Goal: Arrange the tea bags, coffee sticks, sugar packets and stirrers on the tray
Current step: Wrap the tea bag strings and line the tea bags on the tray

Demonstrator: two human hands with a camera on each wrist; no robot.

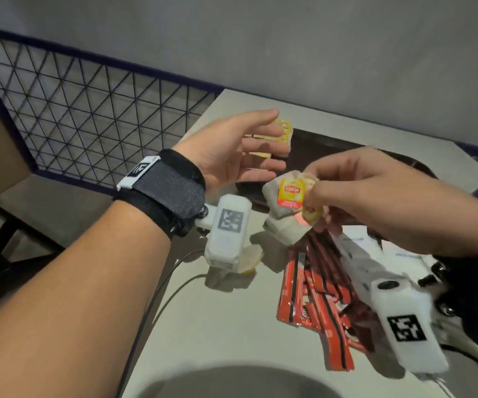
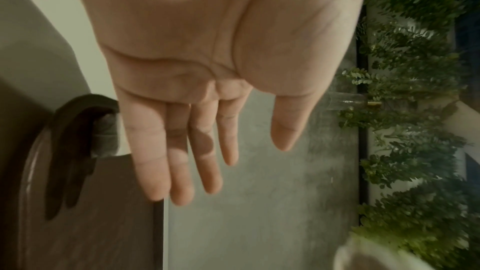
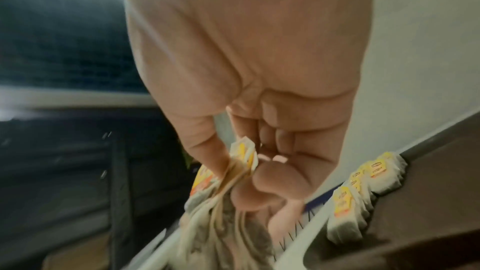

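My right hand (image 1: 312, 193) pinches a bunch of tea bags (image 1: 288, 196) by their yellow and red tags, above the table in front of the dark brown tray (image 1: 332, 145). In the right wrist view the thumb and forefinger (image 3: 241, 171) squeeze the tags while the bags (image 3: 221, 223) hang below. My left hand (image 1: 275, 139) is open with flat fingers over the tray's left end, holding nothing, as the left wrist view (image 2: 228, 163) confirms. A row of tea bags (image 3: 363, 188) lies on the tray (image 3: 428, 202), partly behind my left fingers. Red coffee sticks (image 1: 318, 297) lie on the table.
One loose tea bag (image 1: 249, 259) lies under the left wrist camera. White packets (image 1: 404, 254) lie below my right hand, blurred. A cable (image 1: 157, 297) crosses the table's left edge. A wire mesh railing (image 1: 88, 110) runs left of the table, a grey wall behind.
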